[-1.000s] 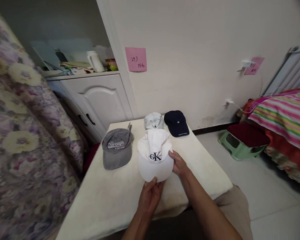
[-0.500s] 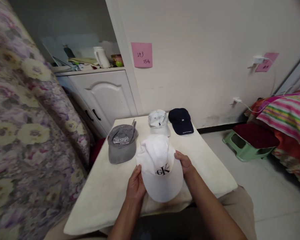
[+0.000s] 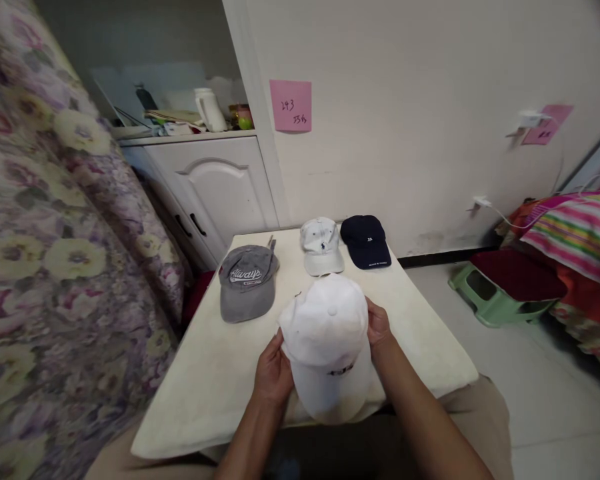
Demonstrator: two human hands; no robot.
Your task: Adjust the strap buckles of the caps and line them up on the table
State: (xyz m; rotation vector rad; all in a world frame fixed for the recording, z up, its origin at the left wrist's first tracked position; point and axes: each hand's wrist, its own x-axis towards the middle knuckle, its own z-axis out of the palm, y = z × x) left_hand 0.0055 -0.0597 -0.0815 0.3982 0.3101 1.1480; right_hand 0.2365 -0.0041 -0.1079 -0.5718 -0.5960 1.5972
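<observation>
Between my two hands is a white baseball cap (image 3: 327,333) with dark lettering on its front, its brim towards me. My left hand (image 3: 274,370) grips the cap's left edge, thumb on top. On the opposite side my right hand (image 3: 379,323) holds the edge, its fingers partly hidden by the cap. Beyond it, a pale cap (image 3: 321,243) with a small dark logo lies beside a navy cap (image 3: 366,241). A grey cap (image 3: 249,283) reading "Always" lies to the left.
A cream cloth covers the small table (image 3: 195,393). Behind stand a white cabinet (image 3: 225,187) and the wall, which bears a pink note (image 3: 291,107). Floral curtain (image 3: 70,267) hangs on the left. A green stool (image 3: 485,303) with a dark red top stands right.
The white cap has tilted, so its crown top now faces me more and its lettering looks foreshortened. Both hands keep their hold. The whole view has shifted slightly.
</observation>
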